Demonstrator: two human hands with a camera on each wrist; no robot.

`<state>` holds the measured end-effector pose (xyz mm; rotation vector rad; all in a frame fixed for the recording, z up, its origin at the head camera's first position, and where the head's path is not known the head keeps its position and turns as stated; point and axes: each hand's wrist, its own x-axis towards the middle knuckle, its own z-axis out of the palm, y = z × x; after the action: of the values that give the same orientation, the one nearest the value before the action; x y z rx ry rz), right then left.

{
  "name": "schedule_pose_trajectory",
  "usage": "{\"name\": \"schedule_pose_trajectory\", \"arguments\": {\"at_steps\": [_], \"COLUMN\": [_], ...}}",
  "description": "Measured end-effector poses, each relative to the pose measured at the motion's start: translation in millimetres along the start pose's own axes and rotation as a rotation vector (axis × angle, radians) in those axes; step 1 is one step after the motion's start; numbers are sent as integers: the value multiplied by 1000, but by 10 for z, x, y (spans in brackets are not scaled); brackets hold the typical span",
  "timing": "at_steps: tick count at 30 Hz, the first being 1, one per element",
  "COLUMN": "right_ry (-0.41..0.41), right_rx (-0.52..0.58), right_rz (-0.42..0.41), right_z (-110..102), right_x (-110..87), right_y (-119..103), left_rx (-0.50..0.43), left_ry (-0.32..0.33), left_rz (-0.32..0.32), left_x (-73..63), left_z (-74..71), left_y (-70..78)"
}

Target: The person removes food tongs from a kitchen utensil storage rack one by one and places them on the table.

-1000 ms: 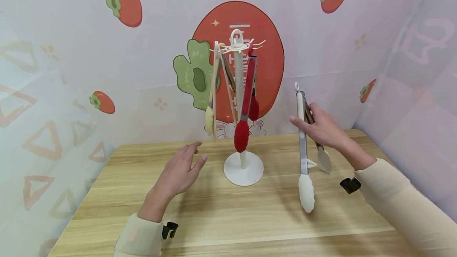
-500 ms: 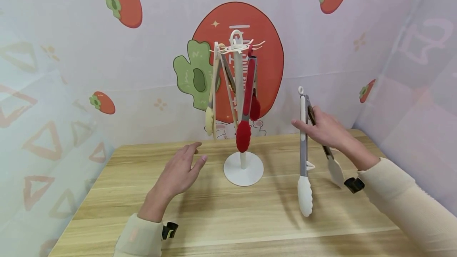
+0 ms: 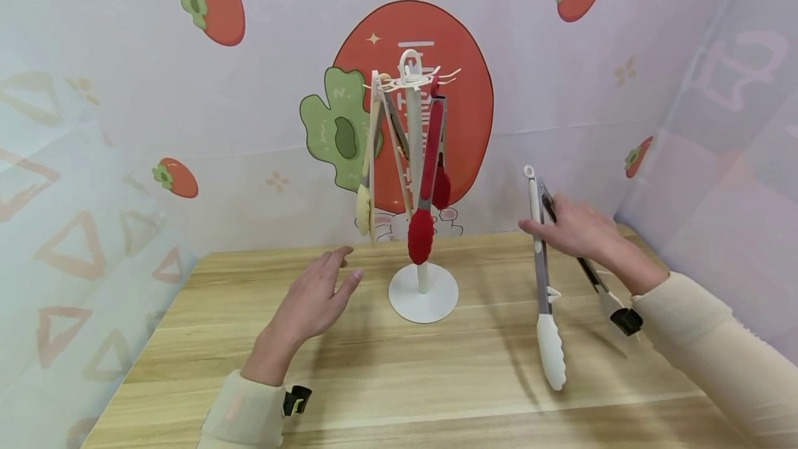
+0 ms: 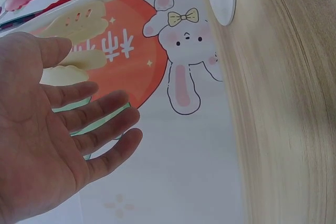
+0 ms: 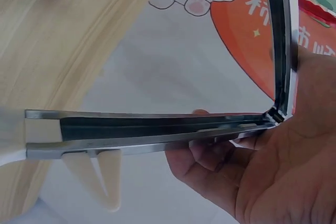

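Saw, in the head view, the right hand [image 3: 580, 231] grasping white-handled metal tongs with scalloped white tips [image 3: 542, 276], well apart from a white stand with a slim post and round base [image 3: 414, 130]. Found the thumb against one arm of the tongs and the fingers curled at the other, with both arms spread and tips pointing down over a pale wood-grain table [image 3: 374, 393]. Could not be sure, from this angle, whether touching the tabletop or just above it. Noted the far tip partly hidden near a black clip at the right wrist [image 3: 626, 321]. Saw the left hand [image 3: 314, 296] near the stand on its left side, released, fingers loosely extended. Counted on the stand's hooks pale yellow tongs with scalloped tips [image 3: 364, 210] toward the left and glossy red-and-silver tongs [image 3: 420, 234] toward the front, before a pale backdrop printed with orange-red fruit [image 3: 280, 95].

Saw, in the left wrist view, the palm bare and fingers apart, with pale yellow tips beyond the thumb, part of the red pair in the upper corner, and a printed white rabbit with a yellow bow [image 4: 184, 40] behind.

Saw, in the right wrist view, the hinge of the white tongs close to the palm, arms opened wide, fingers bent behind one arm, and a small off-white triangular loop [image 5: 110, 187] sticking out from that arm.
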<state>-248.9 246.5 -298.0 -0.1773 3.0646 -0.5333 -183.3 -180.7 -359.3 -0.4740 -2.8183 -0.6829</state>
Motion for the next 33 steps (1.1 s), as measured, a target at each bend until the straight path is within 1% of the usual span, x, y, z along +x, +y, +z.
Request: {"name": "schedule_pose_trajectory", "arguments": {"at_steps": [8,12,17,23,29,33], "right_ry": [-74,-131,-189,-222,-251,-260], "right_rx": [-51,-58,-51,-47,-41,-47], "right_rz": [23,30,67,87,91,99], "right_z": [68,98,180,255,295,329], "right_x": [12,10,24,26,18,19], "right_y": [135,202,273,327,365,381], "left_rx": [0,-6,-24,-48,-68,-82], "left_ry": [4,9,13,32,74,83], "left_rz": [9,11,3,-8,24,29], "left_x": [-2,-1,0,11,36,46], "left_z": [-9,-22,-54,-114,-178,-197], "left_y": [-9,-6,22,83,116,119]}}
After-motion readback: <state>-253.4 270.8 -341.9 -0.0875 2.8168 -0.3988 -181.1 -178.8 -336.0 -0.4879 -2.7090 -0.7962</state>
